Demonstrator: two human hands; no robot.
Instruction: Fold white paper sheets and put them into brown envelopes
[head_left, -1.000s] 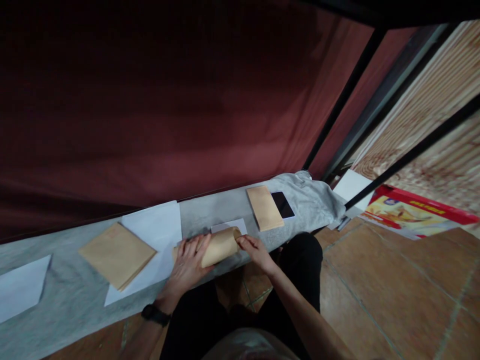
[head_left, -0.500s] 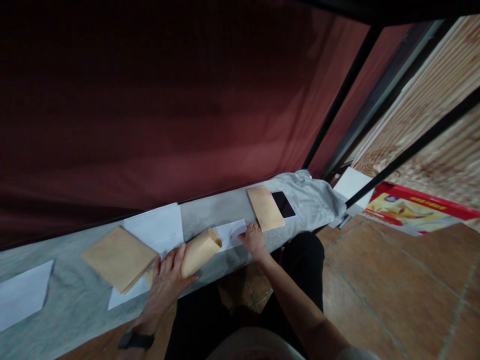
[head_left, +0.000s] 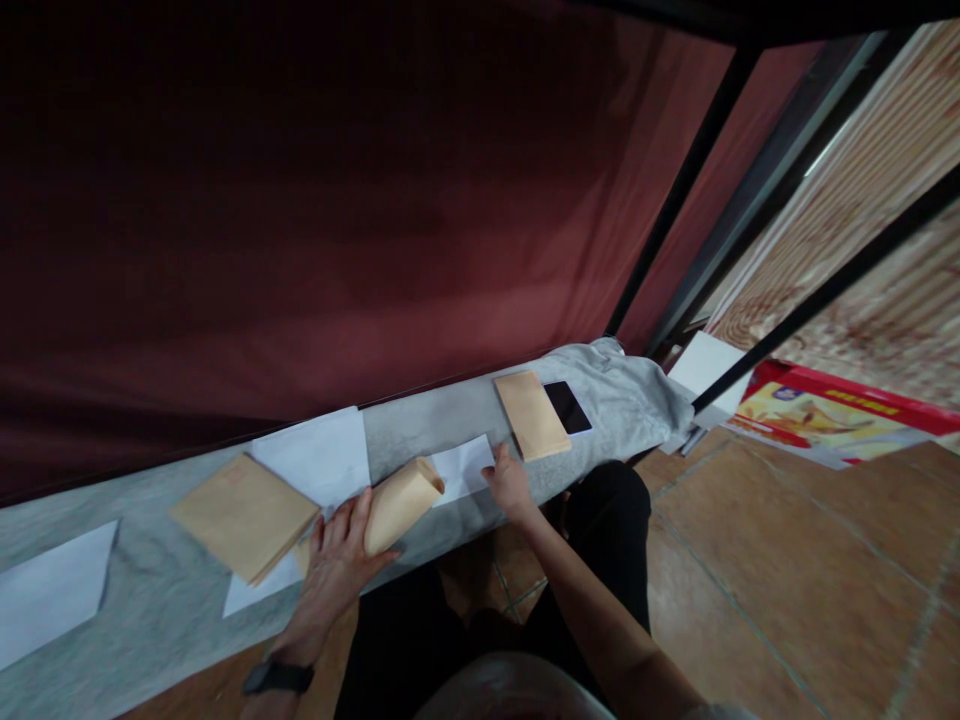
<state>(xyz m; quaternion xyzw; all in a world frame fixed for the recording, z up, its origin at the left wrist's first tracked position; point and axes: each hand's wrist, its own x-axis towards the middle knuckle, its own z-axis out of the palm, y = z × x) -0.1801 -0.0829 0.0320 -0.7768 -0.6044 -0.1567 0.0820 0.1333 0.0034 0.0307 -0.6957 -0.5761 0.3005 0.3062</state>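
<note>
1. A light-brown paper envelope, bowed into a tube-like shape with its mouth gaping to the right (head_left: 401, 505), lies at the near side of the long, narrow tabletop covered in grey cloth (head_left: 409, 425); it is the landmark for the places below.
2. The left hand (head_left: 337, 555) holds that envelope at its left end, thumb along the near side and fingers on the far side, the paper bulging between them. A black band (head_left: 277, 678) circles this wrist.
3. The right hand (head_left: 511, 482) is to the right of the bowed envelope, its fingers curled narrowly at the right end of a small white paper rectangle (head_left: 459, 468); whether they pinch it, I cannot tell.
4. That white rectangle lies just right of the envelope's mouth.
5. Farther right of the bowed envelope lies a flat light-brown paper envelope (head_left: 531, 415), and beyond it a dark-screened, flat rectangular device (head_left: 568, 408).
6. Left of the bowed envelope, a flat stack of light-brown paper envelopes (head_left: 244, 515) rests partly over white paper (head_left: 322, 455).
7. Well to its left lies another white paper sheet (head_left: 56, 590).
</note>
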